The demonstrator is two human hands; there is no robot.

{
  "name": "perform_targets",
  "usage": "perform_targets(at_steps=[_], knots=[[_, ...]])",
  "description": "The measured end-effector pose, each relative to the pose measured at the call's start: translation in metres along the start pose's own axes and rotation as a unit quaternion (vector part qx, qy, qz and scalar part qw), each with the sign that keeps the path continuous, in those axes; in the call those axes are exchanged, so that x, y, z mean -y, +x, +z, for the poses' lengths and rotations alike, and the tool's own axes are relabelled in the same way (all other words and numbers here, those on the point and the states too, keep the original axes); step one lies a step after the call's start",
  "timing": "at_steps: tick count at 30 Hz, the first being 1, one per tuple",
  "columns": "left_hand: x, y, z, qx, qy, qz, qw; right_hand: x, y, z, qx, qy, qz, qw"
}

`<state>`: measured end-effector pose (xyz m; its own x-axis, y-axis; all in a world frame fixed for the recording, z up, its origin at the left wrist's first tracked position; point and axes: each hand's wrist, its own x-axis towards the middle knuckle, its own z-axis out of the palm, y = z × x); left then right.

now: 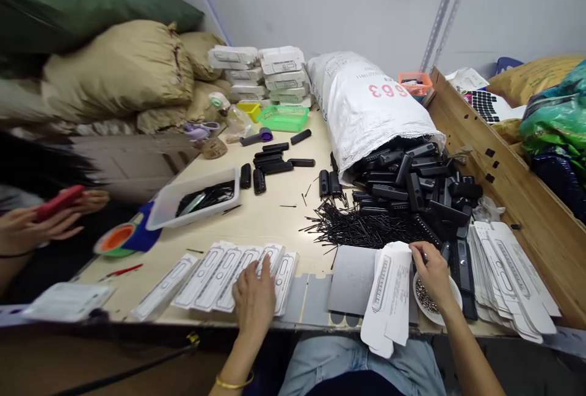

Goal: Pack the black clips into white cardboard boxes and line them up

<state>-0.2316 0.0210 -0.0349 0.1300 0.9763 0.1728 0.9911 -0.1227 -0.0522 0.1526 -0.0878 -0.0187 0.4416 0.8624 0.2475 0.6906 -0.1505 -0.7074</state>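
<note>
My left hand (pixel 254 297) lies over the right part of a row of white printed boxes (pixel 209 279), its fingers apart and touching the tops. My right hand (pixel 433 274) has thumb and forefinger closed at the upper right corner of a flat white carton (pixel 385 298). This carton lies on others like it, hanging past the table's front edge. Under the right hand, partly hidden, stands a white bowl (pixel 452 313) of small metal parts. A grey flat plate (pixel 350 279) lies left of the carton.
Black plastic cases (pixel 412 182) spill from a white sack (pixel 370 109), with thin black sticks (pixel 361 225) in front. More flat cartons (pixel 510 277) lie at right, beside a wooden board (pixel 494 146). A white tray (pixel 158 210) stands left. Another person's hand (pixel 50 225) holds a red phone.
</note>
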Motion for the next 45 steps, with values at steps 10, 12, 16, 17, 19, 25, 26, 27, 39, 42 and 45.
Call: perform_targets(at_steps=[10, 12, 16, 17, 19, 25, 26, 27, 39, 42, 45], knots=[[-0.118, 0.176, 0.003, 0.049, -0.354, -0.003, 0.934, -0.04, -0.04, -0.011, 0.226, -0.179, 0.085, 0.954], [-0.142, 0.217, 0.008, 0.075, -0.378, -0.034, 0.922, -0.041, -0.043, -0.006, 0.222, -0.186, 0.081, 0.954], [-0.159, 0.252, 0.014, 0.148, -0.439, -0.077, 0.883, -0.04, -0.045, -0.001, 0.205, -0.19, 0.089, 0.956], [-0.158, 0.252, 0.014, 0.166, -0.457, -0.082, 0.87, -0.041, -0.046, -0.001, 0.201, -0.194, 0.088, 0.956], [-0.152, 0.244, 0.014, 0.203, -0.496, -0.089, 0.84, -0.043, -0.047, -0.002, 0.192, -0.201, 0.086, 0.957], [-0.13, 0.194, 0.009, 0.282, -0.631, -0.091, 0.716, -0.041, -0.042, -0.01, 0.102, -0.028, 0.155, 0.982], [-0.129, 0.183, 0.006, 0.287, -0.655, -0.088, 0.693, -0.036, -0.038, -0.011, 0.075, 0.047, 0.173, 0.981], [-0.129, 0.173, 0.003, 0.29, -0.677, -0.084, 0.671, -0.028, -0.033, -0.011, 0.048, 0.126, 0.189, 0.973], [-0.169, 0.062, -0.05, 0.285, -0.894, -0.213, 0.271, 0.071, 0.007, 0.045, -0.004, 0.534, 0.178, 0.827], [-0.174, 0.053, -0.053, 0.292, -0.893, -0.263, 0.218, 0.085, 0.005, 0.052, -0.064, 0.449, 0.118, 0.883], [-0.176, 0.048, -0.056, 0.302, -0.89, -0.285, 0.188, 0.093, 0.004, 0.057, -0.102, 0.358, 0.056, 0.926]])
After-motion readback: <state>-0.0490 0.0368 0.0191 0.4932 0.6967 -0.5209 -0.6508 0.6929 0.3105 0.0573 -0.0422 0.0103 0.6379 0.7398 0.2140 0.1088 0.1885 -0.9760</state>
